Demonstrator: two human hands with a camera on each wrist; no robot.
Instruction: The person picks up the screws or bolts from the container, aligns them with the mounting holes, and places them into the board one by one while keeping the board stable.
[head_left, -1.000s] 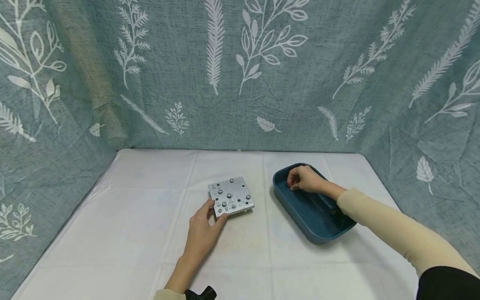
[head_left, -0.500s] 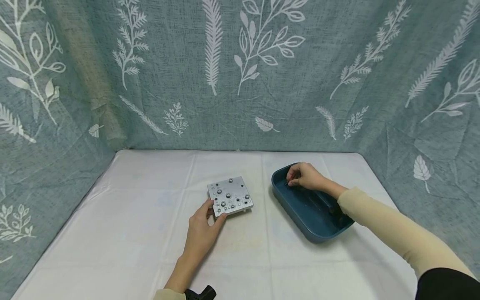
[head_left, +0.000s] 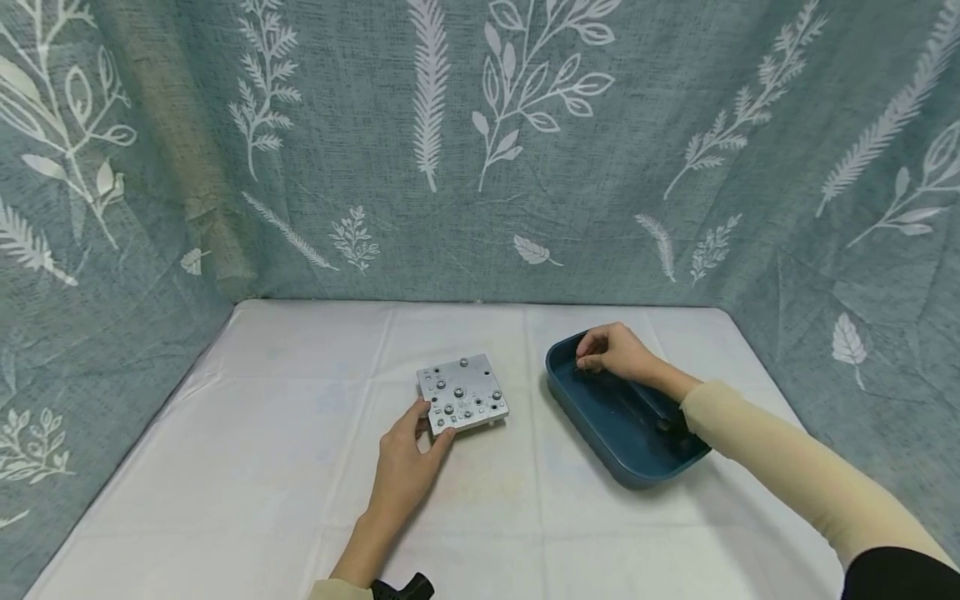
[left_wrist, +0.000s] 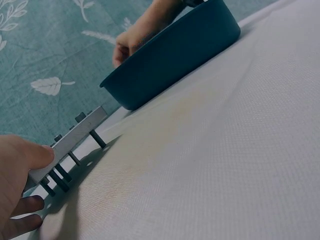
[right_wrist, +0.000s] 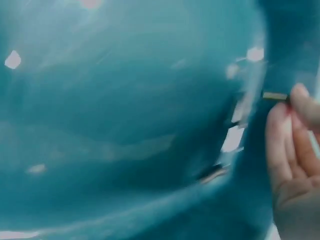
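Nearest, below and left of the plate, a black strap (head_left: pixel 405 587) circles the left wrist, while a pale sleeve (head_left: pixel 802 471) with a black band (head_left: pixel 896 573) slants in from the near right of the plate. The left hand (head_left: pixel 405 467) grips the plate's near left corner, thumb on the near edge and fingers at the left edge. The plate (head_left: pixel 472 377) itself is a grey metal block above the white-covered bench (head_left: pixel 225 475), several screws (head_left: pixel 458 392) standing up from its top and their shanks poking out underneath; whether those touch the cloth I cannot tell. Right of the plate sits a deep blue tray (head_left: pixel 636 481), its long side running obliquely. Farther from the plate, over the tray's far end, the right hand (head_left: pixel 618 350) pinches a small pin (right_wrist: pixel 275 95) between thumb and fingers, fingertips below the rim. Well behind the plate hangs a green leaf-patterned curtain (head_left: pixel 337 100).
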